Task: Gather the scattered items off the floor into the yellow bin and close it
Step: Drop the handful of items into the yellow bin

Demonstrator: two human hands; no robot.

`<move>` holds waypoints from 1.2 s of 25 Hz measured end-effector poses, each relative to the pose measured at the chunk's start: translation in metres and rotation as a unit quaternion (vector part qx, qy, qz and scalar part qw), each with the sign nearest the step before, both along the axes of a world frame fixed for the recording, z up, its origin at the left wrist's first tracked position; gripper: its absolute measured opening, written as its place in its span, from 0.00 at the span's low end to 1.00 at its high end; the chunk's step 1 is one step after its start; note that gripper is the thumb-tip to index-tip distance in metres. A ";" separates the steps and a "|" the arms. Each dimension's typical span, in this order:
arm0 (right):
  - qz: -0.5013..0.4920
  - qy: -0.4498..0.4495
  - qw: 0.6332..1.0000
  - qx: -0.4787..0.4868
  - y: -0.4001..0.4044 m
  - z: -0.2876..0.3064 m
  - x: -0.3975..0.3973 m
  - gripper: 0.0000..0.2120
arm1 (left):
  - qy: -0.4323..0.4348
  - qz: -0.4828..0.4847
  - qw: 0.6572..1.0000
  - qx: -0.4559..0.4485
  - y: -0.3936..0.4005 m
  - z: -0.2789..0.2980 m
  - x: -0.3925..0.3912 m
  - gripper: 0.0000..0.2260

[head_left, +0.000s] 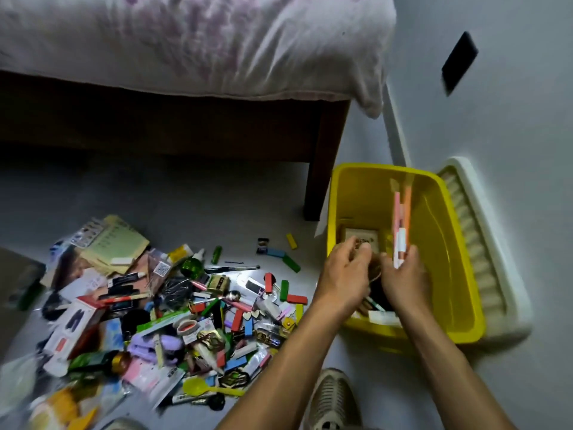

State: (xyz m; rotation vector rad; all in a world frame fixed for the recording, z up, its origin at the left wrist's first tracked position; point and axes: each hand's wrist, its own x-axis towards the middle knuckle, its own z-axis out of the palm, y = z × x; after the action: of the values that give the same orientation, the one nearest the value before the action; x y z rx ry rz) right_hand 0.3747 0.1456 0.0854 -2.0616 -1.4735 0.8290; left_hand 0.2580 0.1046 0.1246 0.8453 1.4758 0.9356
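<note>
A wide bed (192,41) with a pale, pink-flowered cover and a dark brown wooden frame is seen at the top, standing on the grey floor (192,197). A grey wall (511,103) is at the right, with a black rectangular plate (459,62) on it.

The open yellow plastic bin (459,243) is placed on the floor, just beside the bed leg and near the wall. A white ribbed plastic lid (483,259) is leaned between the bin and the wall. Inside the bin, a small beige box (361,237) and some pens are seen.

A large pile of scattered items (173,311) is spread on the floor at the left of the bin: coloured wooden blocks, packets, pens, a purple stapler (155,346), a yellow plastic spoon (204,388). A few loose blocks are lying between the pile and the bin.

Both hands are reached into the bin. The left hand (344,271) is curled around a bundle of brown string (373,270). The right hand (403,274) is also touching this bundle, and a pack of long pink and orange pens (401,218) is gripped in it, standing upright.

A grey shoe (333,401) is seen at the bottom edge.
</note>
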 end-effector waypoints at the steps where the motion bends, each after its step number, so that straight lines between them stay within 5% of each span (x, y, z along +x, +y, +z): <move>1: 0.034 -0.062 0.997 -0.042 0.003 -0.004 0.001 0.30 | -0.024 0.047 0.999 -0.012 -0.006 -0.008 -0.009 0.20; 4: 0.116 -0.099 0.988 0.024 -0.009 -0.006 -0.019 0.37 | -0.069 0.191 0.979 -0.022 -0.025 -0.034 -0.044 0.15; 9: 0.253 0.008 0.955 0.155 -0.056 -0.026 -0.089 0.12 | -0.033 0.284 0.955 -0.081 -0.064 -0.089 -0.098 0.07; 11: 0.303 0.032 0.939 0.157 -0.067 -0.046 -0.113 0.09 | 0.003 0.289 0.950 -0.116 -0.080 -0.115 -0.120 0.07; 14: 0.329 0.006 0.939 0.095 -0.068 -0.092 -0.134 0.10 | 0.078 0.251 0.952 -0.159 -0.093 -0.157 -0.144 0.07; 18: 0.248 -0.107 0.962 -0.035 -0.059 -0.151 -0.122 0.14 | 0.235 0.133 0.955 -0.122 -0.061 -0.185 -0.141 0.08; 21: 0.258 -0.128 0.956 -0.059 -0.051 -0.176 -0.106 0.18 | 0.394 0.028 0.917 -0.055 -0.023 -0.200 -0.126 0.10; 24: 0.322 -0.190 0.926 -0.057 -0.049 -0.190 -0.104 0.20 | 0.454 -0.021 0.887 -0.078 -0.007 -0.210 -0.123 0.08; 27: 0.344 -0.271 0.897 -0.050 -0.043 -0.194 -0.110 0.15 | 0.415 0.012 0.908 -0.060 -0.010 -0.209 -0.128 0.14; 30: 0.287 -0.208 0.933 -0.066 -0.042 -0.188 -0.115 0.11 | 0.292 0.092 0.952 -0.025 -0.016 -0.205 -0.130 0.07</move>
State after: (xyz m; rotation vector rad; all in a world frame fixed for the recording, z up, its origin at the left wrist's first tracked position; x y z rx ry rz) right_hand 0.2596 0.1037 -0.1029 -1.9995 -2.3873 0.7315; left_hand 0.1284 0.0888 -0.0807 1.0116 2.1098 0.8124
